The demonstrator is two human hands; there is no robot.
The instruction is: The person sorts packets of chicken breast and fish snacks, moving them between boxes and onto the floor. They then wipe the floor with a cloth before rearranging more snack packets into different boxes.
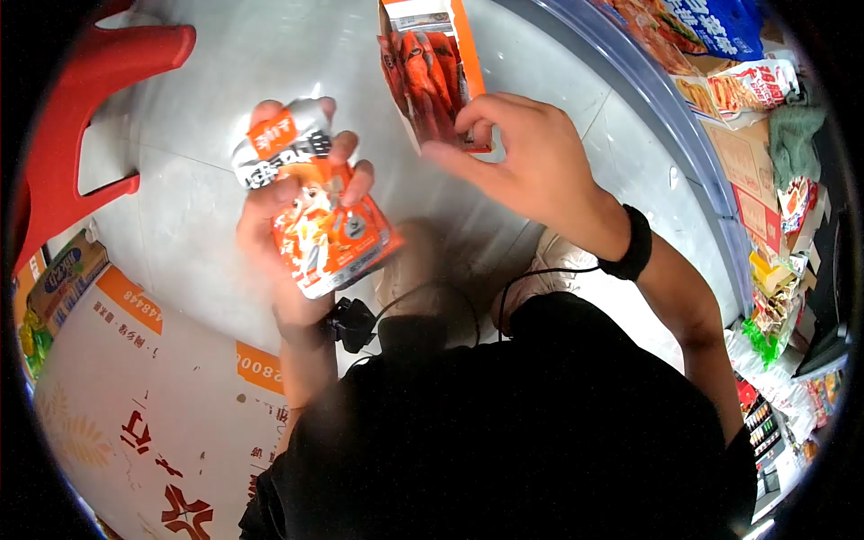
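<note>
My left hand (263, 216) is wrapped round an orange, white and silver snack packet (333, 229) with a cartoon figure printed on it. Its fingers fold over the packet's upper part. To the right, my right hand (544, 153) grips the near end of an open orange and white box (466, 45), thumb outside the near edge and curled fingers at the inner side. Several shiny red packets (418, 72) stand packed inside this box. Both hands are over the grey floor, in front of my shoes.
A red plastic stool (99, 90) stands at the left. Below it is a large white printed carton (108, 360). Along the right runs a clear curved plastic edge (666, 117), with snack bags (751, 90) and cardboard boxes (742, 171) beyond. A black cable (540, 270) crosses near my shoes.
</note>
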